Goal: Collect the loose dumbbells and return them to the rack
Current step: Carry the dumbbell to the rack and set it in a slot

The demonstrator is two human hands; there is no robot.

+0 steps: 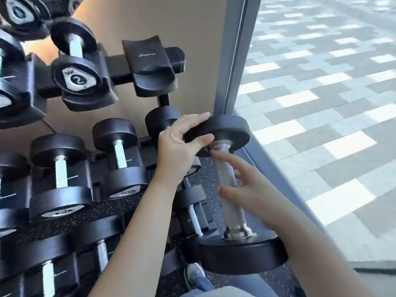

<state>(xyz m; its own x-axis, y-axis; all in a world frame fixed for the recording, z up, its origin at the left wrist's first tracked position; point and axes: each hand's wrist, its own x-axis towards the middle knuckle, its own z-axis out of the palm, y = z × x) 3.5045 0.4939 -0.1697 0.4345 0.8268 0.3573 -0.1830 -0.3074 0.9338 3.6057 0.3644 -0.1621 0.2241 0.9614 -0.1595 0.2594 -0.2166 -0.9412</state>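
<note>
Dumbbell [230, 189] stands upright just right of the rack [120, 67], with its lower head near you and its upper head farther off. Your left hand [177, 146] pinches the upper head's rim, fingers curled over the top and thumb beneath. Your right hand [246, 189] is at the knurled handle with fingers spread and straight, the forefinger reaching toward the upper collar. Blur hides whether they touch it.

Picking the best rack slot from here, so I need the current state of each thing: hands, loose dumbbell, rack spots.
Loose dumbbell: off the rack, held roughly upright.
Left hand: grips its top head.
Right hand: fingers spread by the handle, not closed on it.
End cradle, top tier: empty.
Dumbbell marked 2: seated in the next cradle.
</note>
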